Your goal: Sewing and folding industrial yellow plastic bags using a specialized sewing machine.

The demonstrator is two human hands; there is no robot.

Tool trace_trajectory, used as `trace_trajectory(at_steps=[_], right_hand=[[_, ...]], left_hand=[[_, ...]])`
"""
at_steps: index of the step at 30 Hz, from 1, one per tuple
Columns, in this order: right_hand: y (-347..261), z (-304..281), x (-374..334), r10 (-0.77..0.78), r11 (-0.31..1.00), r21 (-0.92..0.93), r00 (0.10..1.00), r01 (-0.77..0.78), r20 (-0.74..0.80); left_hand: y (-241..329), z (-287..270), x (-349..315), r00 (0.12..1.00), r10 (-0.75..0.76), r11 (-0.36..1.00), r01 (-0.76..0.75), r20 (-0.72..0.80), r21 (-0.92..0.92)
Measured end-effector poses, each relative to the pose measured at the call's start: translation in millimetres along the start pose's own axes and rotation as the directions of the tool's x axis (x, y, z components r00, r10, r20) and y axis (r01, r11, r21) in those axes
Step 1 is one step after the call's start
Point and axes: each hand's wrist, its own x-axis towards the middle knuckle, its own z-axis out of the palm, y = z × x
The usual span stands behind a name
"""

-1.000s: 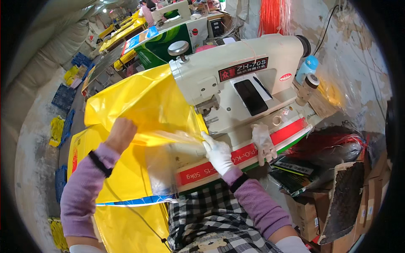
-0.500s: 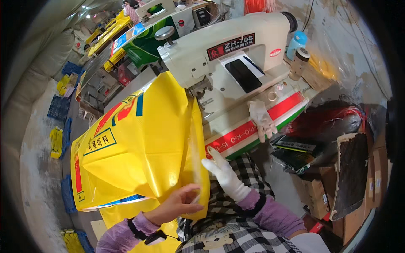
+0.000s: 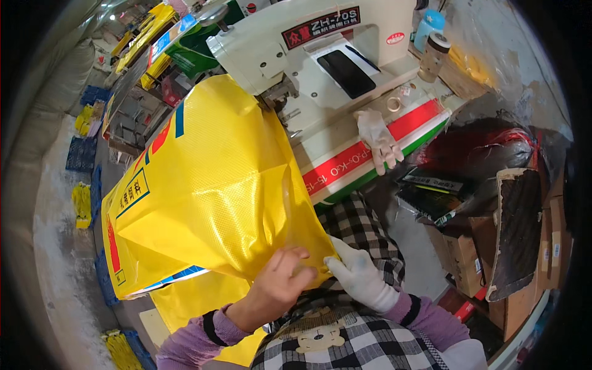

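Yellow and kinda shiny, a big printed bag [image 3: 216, 185] is stretching from the stitching head of the sewing machine [image 3: 253, 55] down to the checked apron [image 3: 364, 231]. The white-gloved right hand [image 3: 364, 280] is pinching the bag's near corner between thumb and fingers. The bare left hand [image 3: 277, 287] is hanging out just beside it, fingers half curled and a bit parted in front of the plastic; can't tell if they're actually gripping. A black phone [image 3: 346, 74] is lying on the machine's base, and a loose glove [image 3: 376, 139] is drooping over the table's red-striped edge [image 3: 407, 123].
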Motion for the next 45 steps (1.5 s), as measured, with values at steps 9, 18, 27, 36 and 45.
trace_trajectory(at_steps=[9,18,27,36,45], right_hand=[[6.2,5.1,0.8,-0.055,0.998,-0.005,0.992,0.055,-0.111],[8.9,1.5,0.9,0.018,1.0,0.013,0.996,-0.017,-0.088],[-1.4,8.0,24.1,-0.042,0.992,0.11,0.987,0.059,-0.156],[-2.0,9.9,-1.6,-0.124,0.964,-0.25,0.987,0.094,-0.105],[35.9,14.2,135.7,-0.427,0.712,-0.654,0.897,0.256,-0.115]], left_hand=[[5.6,-7.3,11.5,0.976,0.161,0.987,-0.161,-0.144,0.013],[8.5,8.3,10.8,0.967,0.234,0.972,-0.235,-0.106,0.004],[2.1,24.0,7.6,0.959,0.276,0.96,-0.278,0.059,0.023],[-69.7,-40.7,91.9,0.703,0.213,0.966,-0.257,0.679,-0.037],[-171.7,-167.6,135.4,0.763,-0.302,0.803,-0.119,0.572,0.584]])
